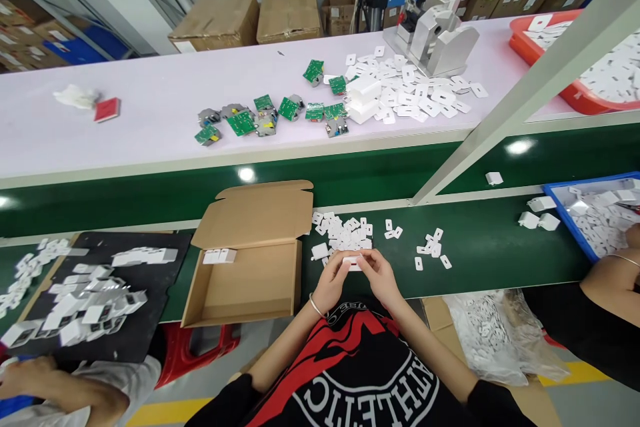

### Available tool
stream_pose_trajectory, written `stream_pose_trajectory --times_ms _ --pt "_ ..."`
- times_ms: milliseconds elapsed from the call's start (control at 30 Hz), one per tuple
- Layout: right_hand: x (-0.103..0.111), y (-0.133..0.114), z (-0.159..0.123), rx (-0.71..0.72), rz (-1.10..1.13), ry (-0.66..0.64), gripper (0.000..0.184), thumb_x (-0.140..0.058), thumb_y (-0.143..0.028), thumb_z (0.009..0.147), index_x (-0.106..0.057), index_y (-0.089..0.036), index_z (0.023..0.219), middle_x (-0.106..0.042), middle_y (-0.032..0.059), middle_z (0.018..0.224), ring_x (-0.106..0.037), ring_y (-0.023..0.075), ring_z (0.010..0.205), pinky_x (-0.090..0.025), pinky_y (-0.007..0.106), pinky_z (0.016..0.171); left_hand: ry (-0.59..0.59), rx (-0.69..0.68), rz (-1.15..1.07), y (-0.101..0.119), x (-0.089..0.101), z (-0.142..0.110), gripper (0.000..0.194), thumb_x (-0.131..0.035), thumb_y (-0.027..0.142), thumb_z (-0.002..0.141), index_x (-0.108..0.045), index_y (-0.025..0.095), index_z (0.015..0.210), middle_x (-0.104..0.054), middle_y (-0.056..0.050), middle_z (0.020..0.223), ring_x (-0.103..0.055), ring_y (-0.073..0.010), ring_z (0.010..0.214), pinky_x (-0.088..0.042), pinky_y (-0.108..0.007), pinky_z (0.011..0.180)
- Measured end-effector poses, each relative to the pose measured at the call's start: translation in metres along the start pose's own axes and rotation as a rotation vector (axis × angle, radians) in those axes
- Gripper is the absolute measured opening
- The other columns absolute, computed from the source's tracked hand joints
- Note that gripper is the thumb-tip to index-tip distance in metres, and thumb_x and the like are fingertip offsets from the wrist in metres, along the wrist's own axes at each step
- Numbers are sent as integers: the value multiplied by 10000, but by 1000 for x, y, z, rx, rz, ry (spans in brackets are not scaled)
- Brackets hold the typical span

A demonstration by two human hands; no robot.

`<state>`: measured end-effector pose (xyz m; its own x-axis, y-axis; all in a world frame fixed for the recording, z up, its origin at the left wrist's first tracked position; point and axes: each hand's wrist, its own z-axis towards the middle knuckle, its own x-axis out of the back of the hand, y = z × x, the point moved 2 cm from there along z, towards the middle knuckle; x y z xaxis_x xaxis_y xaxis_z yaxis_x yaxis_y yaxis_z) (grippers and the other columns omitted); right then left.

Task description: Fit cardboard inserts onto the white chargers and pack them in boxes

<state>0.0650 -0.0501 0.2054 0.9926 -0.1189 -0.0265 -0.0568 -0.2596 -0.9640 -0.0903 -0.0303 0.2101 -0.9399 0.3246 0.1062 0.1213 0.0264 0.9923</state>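
Observation:
My left hand (334, 278) and my right hand (379, 275) meet at the near edge of the green belt (480, 247), fingers pinched together on a small white plastic part (352, 260). Just beyond the hands lies a heap of small white flat pieces (345, 232). An open cardboard box (250, 280) sits to the left of my left hand, with a few white parts (219, 256) lined up at its back wall. More white pieces (431, 250) lie scattered to the right of my right hand.
Another person's arm (613, 273) rests at the right by a blue bin (595, 213) of white parts. A black tray (95, 293) of white parts lies left, a second person's arm (60, 387) below it. Green circuit boards (280, 113), white pieces and a metal machine (440, 37) occupy the far table.

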Motion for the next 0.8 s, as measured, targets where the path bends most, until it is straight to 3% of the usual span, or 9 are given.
stream_pose_trajectory --times_ms 100,233,367,433,500,567,633,700,800 --pt "2 7 5 -37 -44 -29 487 -630 -692 900 -693 -222 1010 -685 58 934 -670 242 888 -571 390 840 -6 129 -64 -10 -3 1 637 -336 678 1058 -702 175 1193 -654 -83 1030 -533 -178 770 -484 -325 728" --pt "7 10 6 -50 -151 -36 464 -605 -668 916 -689 -220 998 -685 88 1064 -678 251 930 -562 383 812 -6 182 -86 -21 -7 2 687 -303 711 1047 -685 156 1182 -656 -79 989 -517 -168 729 -510 -341 738" --pt "7 8 6 -74 -228 -99 460 -503 -647 977 -668 -218 973 -693 64 966 -655 202 696 -535 347 639 5 170 -74 -26 -10 2 687 -367 743 1017 -680 150 1165 -662 -71 940 -529 -170 705 -519 -344 725" --pt "5 3 4 -66 -262 -115 457 -486 -633 993 -676 -218 954 -693 59 953 -647 200 697 -542 360 684 18 146 -65 -25 -10 1 678 -375 743 1016 -675 150 1151 -671 -83 970 -553 -178 726 -520 -345 719" --pt "4 -5 0 -21 -316 -102 434 -490 -603 1008 -698 -223 980 -693 71 1012 -665 224 818 -542 385 805 37 114 -57 -20 -8 -1 652 -383 728 1022 -672 155 1137 -680 -102 1032 -594 -202 821 -525 -359 779" --pt "2 -15 -5 60 -377 -93 415 -467 -567 1035 -708 -230 1065 -696 76 1025 -663 242 908 -525 391 867 52 38 -27 -11 -4 -3 587 -399 677 1044 -681 169 1127 -679 -106 1073 -610 -229 957 -511 -384 891" --pt "0 -27 -10 151 -394 -123 424 -435 -555 1058 -685 -230 1166 -694 54 932 -653 227 842 -522 364 809 57 -118 44 3 1 -5 487 -405 575 1081 -695 186 1133 -664 -90 1053 -599 -229 1003 -488 -389 934" --pt "-1 -41 -14 231 -347 -177 443 -437 -572 1061 -646 -226 1242 -684 31 870 -633 203 750 -514 330 722 63 -314 140 20 7 -8 402 -396 464 1106 -695 202 1165 -631 -71 1016 -581 -210 957 -489 -364 876" --pt "0 -62 -17 364 -288 -221 469 -490 -614 1038 -617 -226 1269 -700 41 934 -629 185 732 -510 303 667 84 -529 229 46 13 -11 356 -387 401 1113 -667 212 1226 -570 -59 1001 -552 -199 922 -490 -327 786"
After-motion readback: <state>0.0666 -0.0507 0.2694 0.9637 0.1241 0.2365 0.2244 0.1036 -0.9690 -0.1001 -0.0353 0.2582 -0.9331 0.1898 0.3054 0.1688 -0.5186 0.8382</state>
